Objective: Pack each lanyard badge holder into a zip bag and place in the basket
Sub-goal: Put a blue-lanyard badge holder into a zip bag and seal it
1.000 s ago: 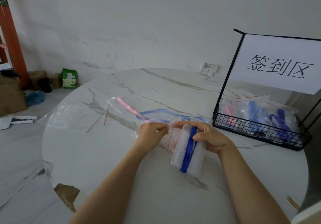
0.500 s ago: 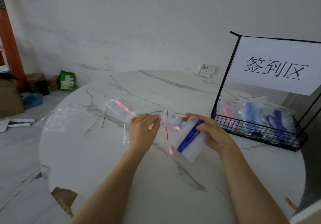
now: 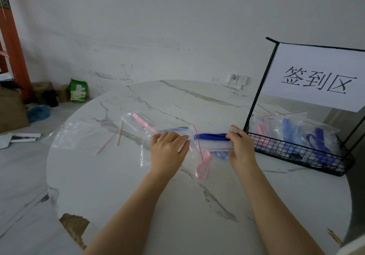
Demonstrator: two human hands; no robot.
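Note:
My right hand (image 3: 240,148) grips a clear badge holder with a dark blue lanyard (image 3: 212,141), held level above the marble table (image 3: 138,185). Its left end sits at the red-lined mouth of a clear zip bag (image 3: 194,146). My left hand (image 3: 168,148) grips that bag by its mouth, and the bag's body trails left over the table. A pink lanyard badge holder (image 3: 138,120) lies on the table behind my left hand, its pink loop (image 3: 203,167) showing below the bag. The black wire basket (image 3: 300,156) at the right holds several bagged lanyards.
More empty zip bags (image 3: 83,134) lie at the table's left. A white sign with black characters (image 3: 318,76) stands on the basket's frame. Boxes, a green packet (image 3: 78,90) and papers lie on the floor at the left.
My right hand has turned the badge holder from tilted to level and raised it. My left hand has lifted the bag's mouth up to the holder's left end.

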